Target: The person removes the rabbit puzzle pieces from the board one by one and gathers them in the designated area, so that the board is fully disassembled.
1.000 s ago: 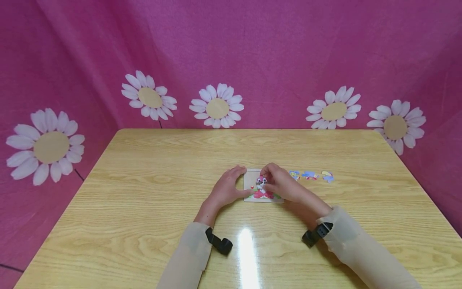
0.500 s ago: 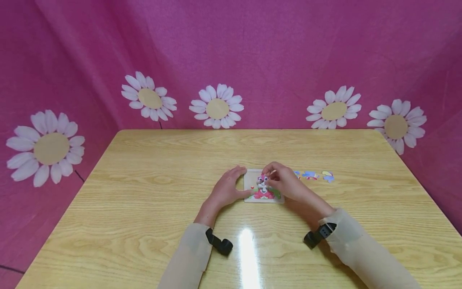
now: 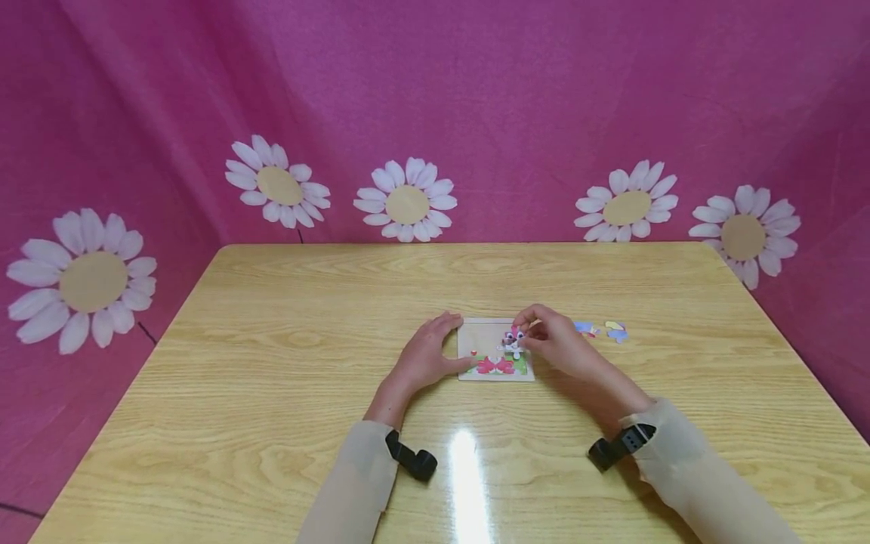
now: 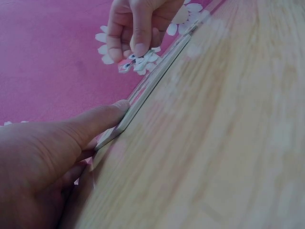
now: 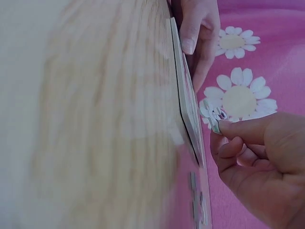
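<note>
A small wooden puzzle board lies flat on the table, with green and pink pieces along its near side. My left hand holds it by the left side, fingers at the far corner and thumb over the near part of the edge. Between thumb and fingers, my right hand pinches a puzzle piece printed with a white and pink animal face. In the right wrist view this piece is raised above the board. The fingers cover part of the piece.
Loose blue and yellow puzzle pieces lie to the right of the board, some partly hidden by my right hand. The wooden table reaches back to a pink cloth with daisies.
My right hand has lifted the animal-face piece from the middle of the board and moved it to the right, baring wood and pink pieces below. My left hand stays put.
</note>
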### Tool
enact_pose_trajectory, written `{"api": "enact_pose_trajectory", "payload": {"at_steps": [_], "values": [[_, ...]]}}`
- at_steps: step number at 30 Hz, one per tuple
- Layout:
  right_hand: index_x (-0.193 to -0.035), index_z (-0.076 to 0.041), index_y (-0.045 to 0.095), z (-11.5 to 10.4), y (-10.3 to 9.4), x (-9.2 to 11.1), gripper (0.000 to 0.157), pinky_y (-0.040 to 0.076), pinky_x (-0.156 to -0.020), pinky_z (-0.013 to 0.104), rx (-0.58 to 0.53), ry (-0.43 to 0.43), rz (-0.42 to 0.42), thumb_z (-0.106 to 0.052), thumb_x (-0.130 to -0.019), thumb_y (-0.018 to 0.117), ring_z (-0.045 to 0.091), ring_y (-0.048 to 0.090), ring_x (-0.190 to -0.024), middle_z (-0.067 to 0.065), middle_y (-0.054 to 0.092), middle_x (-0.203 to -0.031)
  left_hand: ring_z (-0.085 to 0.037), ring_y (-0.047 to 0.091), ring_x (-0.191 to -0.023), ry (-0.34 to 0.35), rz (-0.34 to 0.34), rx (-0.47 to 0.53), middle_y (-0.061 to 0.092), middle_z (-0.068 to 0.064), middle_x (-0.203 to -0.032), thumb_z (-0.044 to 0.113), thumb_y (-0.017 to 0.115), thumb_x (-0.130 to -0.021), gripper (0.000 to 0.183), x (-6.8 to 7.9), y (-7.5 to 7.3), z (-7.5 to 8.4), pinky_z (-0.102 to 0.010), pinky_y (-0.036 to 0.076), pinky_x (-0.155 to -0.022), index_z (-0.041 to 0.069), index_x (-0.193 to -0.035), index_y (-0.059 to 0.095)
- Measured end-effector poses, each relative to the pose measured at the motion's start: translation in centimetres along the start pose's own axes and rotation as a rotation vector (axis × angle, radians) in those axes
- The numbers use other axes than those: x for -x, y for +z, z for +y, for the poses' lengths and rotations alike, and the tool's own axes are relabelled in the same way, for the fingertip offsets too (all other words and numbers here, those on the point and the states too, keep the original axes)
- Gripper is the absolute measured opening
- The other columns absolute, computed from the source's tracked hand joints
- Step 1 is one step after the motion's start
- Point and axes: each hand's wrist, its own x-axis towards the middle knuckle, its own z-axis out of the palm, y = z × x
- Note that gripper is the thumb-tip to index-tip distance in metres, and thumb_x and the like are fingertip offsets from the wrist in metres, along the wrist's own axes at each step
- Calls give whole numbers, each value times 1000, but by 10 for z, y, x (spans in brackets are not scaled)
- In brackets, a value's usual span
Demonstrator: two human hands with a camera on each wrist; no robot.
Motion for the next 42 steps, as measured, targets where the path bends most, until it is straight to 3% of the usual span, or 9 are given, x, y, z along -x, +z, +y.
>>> {"api": "enact_pose_trajectory", "payload": {"at_steps": [18, 27, 36, 42], "values": [[-110, 1, 55, 17, -26, 23, 19, 45, -57, 19, -40, 63, 11, 4, -92, 60, 14, 56, -81, 17, 57, -101, -25, 28, -150, 13, 13, 12, 38, -5, -158, 40, 77, -82, 78, 2, -1, 1, -44, 28, -123, 12, -147, 44], [-107, 6, 56, 26, -36, 33, 19, 46, -71, 11, -26, 18, 60, 7, -89, 63, 3, 55, -84, 15, 57, -99, -23, 27, -151, -1, 7, 13, 37, -4, -158, 41, 77, -82, 78, 2, -2, 1, -44, 27, -123, 13, -147, 44], [-106, 6, 57, 35, -48, 45, 18, 47, -72, 9, 7, 36, 73, 8, -89, 62, 4, 55, -86, 18, 60, -102, -24, 28, -150, 6, 10, 8, 39, -5, -157, 42, 77, -82, 78, 2, -1, 2, -44, 28, -123, 13, -147, 45], [-109, 4, 55, 38, -56, 53, 20, 48, -68, 12, 52, 73, 67, 5, -90, 63, -2, 53, -81, 18, 60, -101, -24, 27, -151, 1, 6, 13, 38, -5, -158, 41, 77, -83, 77, 2, -1, 2, -45, 28, -123, 13, -147, 45]]}}
